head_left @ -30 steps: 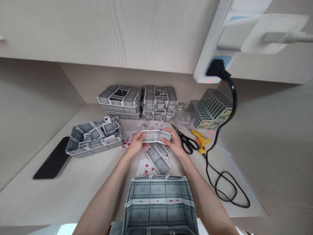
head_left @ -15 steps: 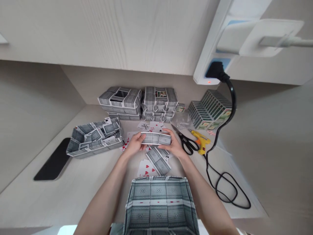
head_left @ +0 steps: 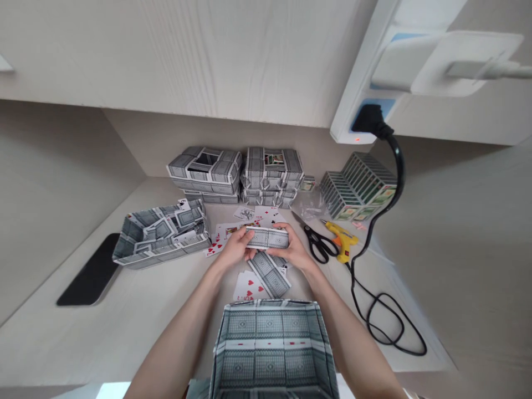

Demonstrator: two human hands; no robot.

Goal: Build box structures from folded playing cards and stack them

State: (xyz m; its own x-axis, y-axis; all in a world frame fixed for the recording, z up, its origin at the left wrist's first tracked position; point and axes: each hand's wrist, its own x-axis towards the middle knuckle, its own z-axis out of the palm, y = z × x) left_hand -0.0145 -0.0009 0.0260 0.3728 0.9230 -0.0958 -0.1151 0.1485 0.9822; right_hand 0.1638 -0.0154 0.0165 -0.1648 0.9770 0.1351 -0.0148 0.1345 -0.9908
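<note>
Pale worktop [head_left: 158,327] extends beneath an overhanging panel [head_left: 208,61]. Left hand [head_left: 235,247] and right hand [head_left: 296,249] each grasp one end of a card strip [head_left: 267,238], fingers closed around it. It is positioned over a second strip [head_left: 270,276] and loose cards [head_left: 249,284], beyond an open card box [head_left: 270,321]. Caution: uneven finger pressure could crease the held strip or part its joints. Sideways travel of the right hand could strike the scissors [head_left: 319,244]; a snagged cord [head_left: 376,327] could drag the glue gun [head_left: 343,238].
</note>
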